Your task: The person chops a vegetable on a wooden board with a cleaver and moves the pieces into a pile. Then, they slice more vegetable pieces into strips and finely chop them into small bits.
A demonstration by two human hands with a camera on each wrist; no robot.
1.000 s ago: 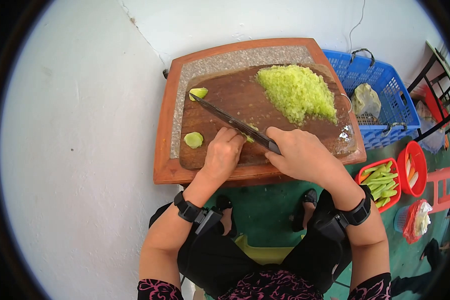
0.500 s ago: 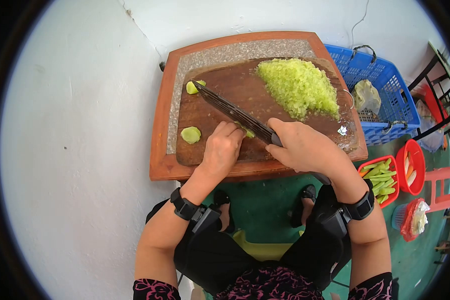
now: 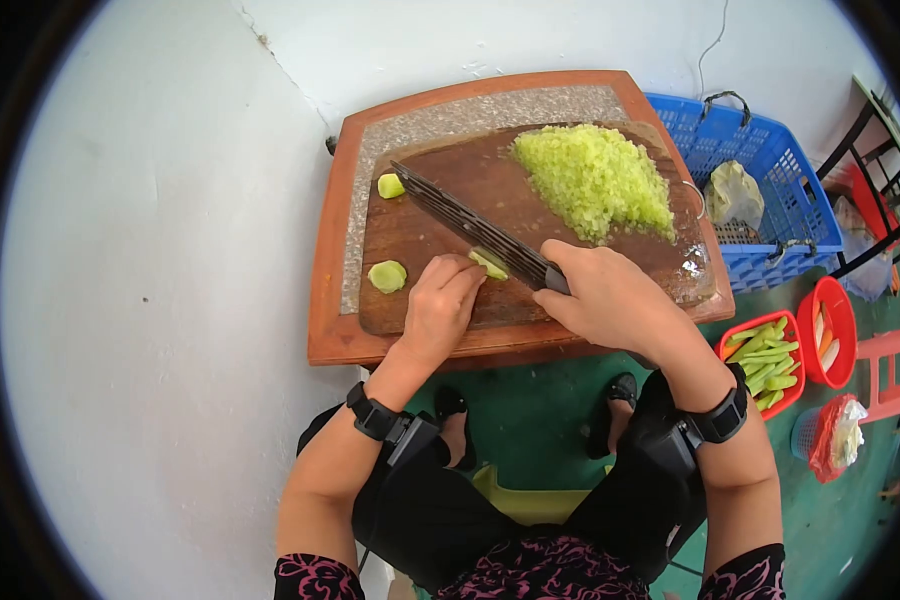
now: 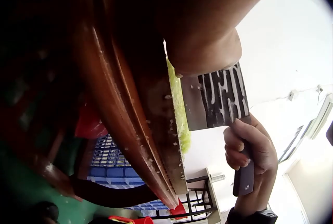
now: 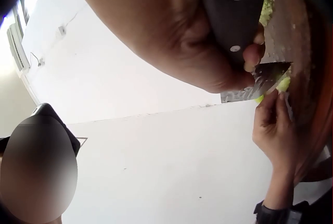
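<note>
My right hand (image 3: 610,295) grips the dark handle of a cleaver (image 3: 465,215), its broad blade streaked and slanting to the far left across a wooden chopping board (image 3: 470,160). Beside the blade, my left hand (image 3: 440,305) holds a pale green vegetable piece (image 3: 489,264) with curled fingertips against the board; the right wrist view shows the left fingers pinching it close to the blade. Two more green chunks (image 3: 387,276) lie at the board's left side, one near the cleaver's tip. A heap of finely chopped green vegetable (image 3: 595,180) covers the board's far right.
The board lies on a small wood-framed table (image 3: 327,300) against a white wall. To the right stand a blue crate (image 3: 770,140) with a plastic bag, a red basket (image 3: 727,350) of green strips, a red bowl (image 3: 842,310) and a pink stool (image 3: 885,375).
The cleaver's blade has shifted slightly rightward off the far green chunk. More of the piece by my left fingertips shows, and the left hand has drawn slightly back.
</note>
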